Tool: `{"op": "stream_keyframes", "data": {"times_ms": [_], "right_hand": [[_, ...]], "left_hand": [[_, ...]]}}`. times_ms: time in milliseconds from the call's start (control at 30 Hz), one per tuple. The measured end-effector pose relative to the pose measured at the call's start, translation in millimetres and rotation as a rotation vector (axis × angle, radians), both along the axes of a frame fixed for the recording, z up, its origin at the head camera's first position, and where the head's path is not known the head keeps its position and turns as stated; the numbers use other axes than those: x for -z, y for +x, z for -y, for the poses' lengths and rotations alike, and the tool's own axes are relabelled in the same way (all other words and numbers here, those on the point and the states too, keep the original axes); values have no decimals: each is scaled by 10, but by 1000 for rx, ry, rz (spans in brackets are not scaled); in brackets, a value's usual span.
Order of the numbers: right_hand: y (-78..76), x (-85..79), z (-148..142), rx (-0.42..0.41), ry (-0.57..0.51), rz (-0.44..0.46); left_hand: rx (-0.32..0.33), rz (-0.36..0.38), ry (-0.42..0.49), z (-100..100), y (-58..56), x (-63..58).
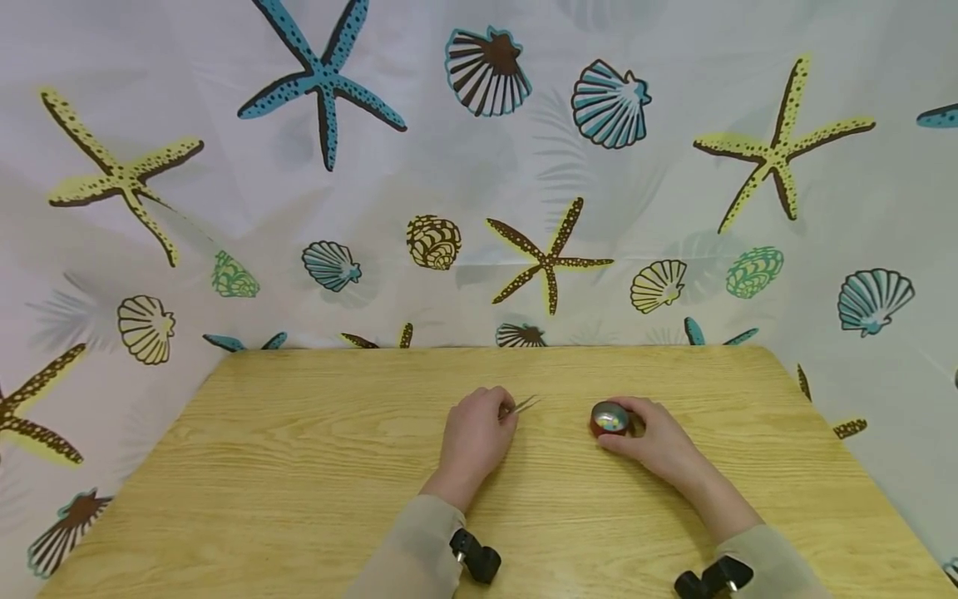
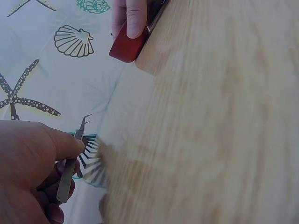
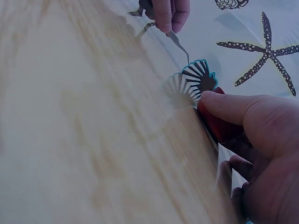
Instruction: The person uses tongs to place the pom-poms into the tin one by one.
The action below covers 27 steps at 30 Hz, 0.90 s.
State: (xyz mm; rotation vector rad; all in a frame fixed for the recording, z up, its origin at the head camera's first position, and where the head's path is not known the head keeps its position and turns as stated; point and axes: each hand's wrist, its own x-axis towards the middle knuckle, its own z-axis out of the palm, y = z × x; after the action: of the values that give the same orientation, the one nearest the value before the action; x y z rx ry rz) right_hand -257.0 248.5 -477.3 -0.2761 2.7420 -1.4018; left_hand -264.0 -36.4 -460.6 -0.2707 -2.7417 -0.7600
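My left hand (image 1: pixel 479 437) pinches a pair of metal tweezers (image 1: pixel 526 404) between thumb and fingers. In the left wrist view the bent, fine tips of the tweezers (image 2: pixel 70 175) point away from the hand, slightly apart, with nothing visible between them. To the right, my right hand (image 1: pixel 659 439) grips a small round red tin (image 2: pixel 126 48) by its side. From the head view its silvery inside shows, with several small coloured bits in it, too small to identify. A gap separates the tweezers from the tin.
Both hands are over a light wooden table (image 1: pixel 299 466). Behind it and at the sides hangs a white cloth (image 1: pixel 464 175) printed with starfish and shells. Black wrist cameras (image 1: pixel 479 559) sit on both sleeves.
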Motion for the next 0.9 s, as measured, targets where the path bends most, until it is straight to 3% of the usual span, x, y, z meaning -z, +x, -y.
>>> {"op": "stream_keyframes", "data": {"times_ms": [900], "right_hand": [[10,1,6,7,16,-10]], "left_hand": [[-16,31,-10,-13,-61,130]]}}
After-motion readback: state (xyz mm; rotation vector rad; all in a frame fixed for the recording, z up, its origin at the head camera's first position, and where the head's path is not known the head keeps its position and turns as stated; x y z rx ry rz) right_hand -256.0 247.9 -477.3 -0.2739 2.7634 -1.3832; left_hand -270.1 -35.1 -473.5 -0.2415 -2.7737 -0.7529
